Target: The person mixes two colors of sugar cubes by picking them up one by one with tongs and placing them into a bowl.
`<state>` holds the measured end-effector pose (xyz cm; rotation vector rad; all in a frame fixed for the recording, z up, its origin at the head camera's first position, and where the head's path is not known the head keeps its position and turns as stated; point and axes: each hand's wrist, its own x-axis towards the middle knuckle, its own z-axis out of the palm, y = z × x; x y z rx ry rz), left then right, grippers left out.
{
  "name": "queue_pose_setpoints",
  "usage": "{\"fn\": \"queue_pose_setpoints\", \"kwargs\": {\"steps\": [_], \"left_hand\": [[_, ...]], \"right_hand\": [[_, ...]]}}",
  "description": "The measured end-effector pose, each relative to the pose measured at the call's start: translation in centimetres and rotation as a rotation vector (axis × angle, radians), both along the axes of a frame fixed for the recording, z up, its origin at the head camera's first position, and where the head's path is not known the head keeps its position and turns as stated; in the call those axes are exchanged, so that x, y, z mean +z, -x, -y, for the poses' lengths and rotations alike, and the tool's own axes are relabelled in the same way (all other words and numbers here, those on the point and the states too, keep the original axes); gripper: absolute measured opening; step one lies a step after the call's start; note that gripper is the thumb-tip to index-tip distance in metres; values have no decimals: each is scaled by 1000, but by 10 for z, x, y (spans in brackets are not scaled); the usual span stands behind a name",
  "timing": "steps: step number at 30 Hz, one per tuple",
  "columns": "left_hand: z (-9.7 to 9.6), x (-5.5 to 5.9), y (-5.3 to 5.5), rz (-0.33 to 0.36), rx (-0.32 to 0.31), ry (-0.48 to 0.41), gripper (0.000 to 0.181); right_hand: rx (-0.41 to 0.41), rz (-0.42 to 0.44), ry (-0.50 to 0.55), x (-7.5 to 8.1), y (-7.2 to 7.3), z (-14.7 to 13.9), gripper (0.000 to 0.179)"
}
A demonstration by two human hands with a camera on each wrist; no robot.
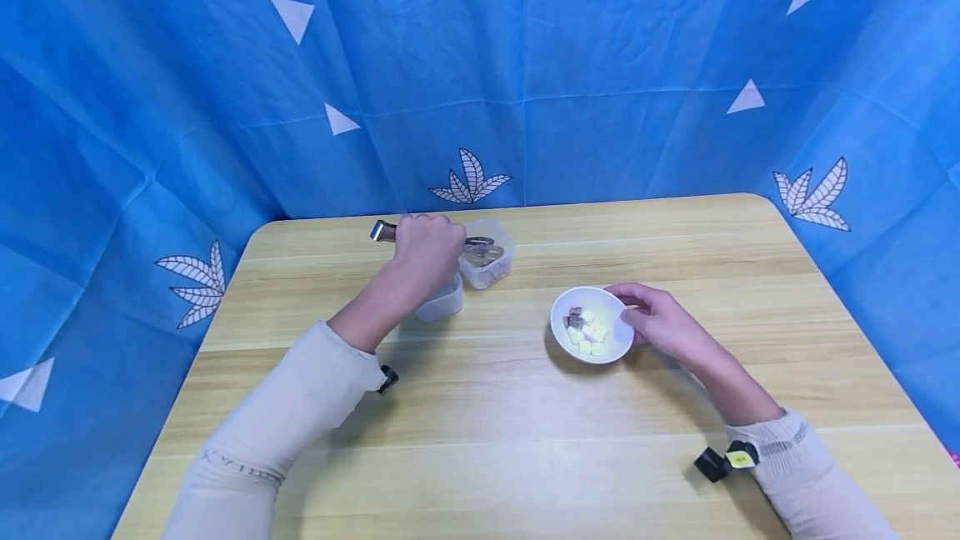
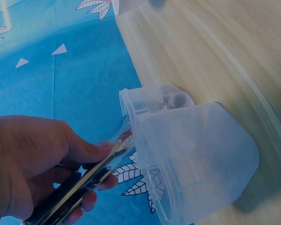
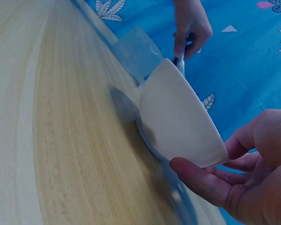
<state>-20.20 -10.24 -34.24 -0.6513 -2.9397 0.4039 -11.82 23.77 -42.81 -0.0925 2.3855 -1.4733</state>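
My left hand [image 1: 429, 250] grips a pair of tongs [image 1: 385, 231] with dark handles. Their metal tips reach over a clear plastic tub [image 1: 491, 275] near the table's back edge. In the left wrist view, something reddish-brown shows at the tongs' tips, too blurred to name. A second translucent tub [image 1: 441, 303] stands in front of the first, partly hidden by my left hand. On the right, my right hand [image 1: 663, 319] holds a white bowl [image 1: 558, 346] by its rim, thumb and fingers on its side. Inside lie several white cubes [image 1: 591, 337] and a few brown pieces [image 1: 574, 317].
Both tubs and the bowl are on or over a light wood-grain table [image 1: 510, 457]. A blue patterned cloth [image 1: 480, 40] hangs behind and along the table's sides. Black wrist devices [image 1: 712, 465] sit at the sleeve cuffs.
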Motion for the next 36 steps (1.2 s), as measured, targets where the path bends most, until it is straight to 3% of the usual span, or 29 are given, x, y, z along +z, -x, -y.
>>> {"fn": "queue_pose_setpoints", "kwargs": {"steps": [17,27,36], "left_hand": [[-8,5,5,11,-13,40,16],[-12,8,7,71,-10,56,14],[-18,3,0,-24,-75,100,15]], "right_hand": [[4,3,7,0,1,-1,48],[0,4,2,-1,2,-1,48],[-2,7,-10,-1,2,-2,48]]}}
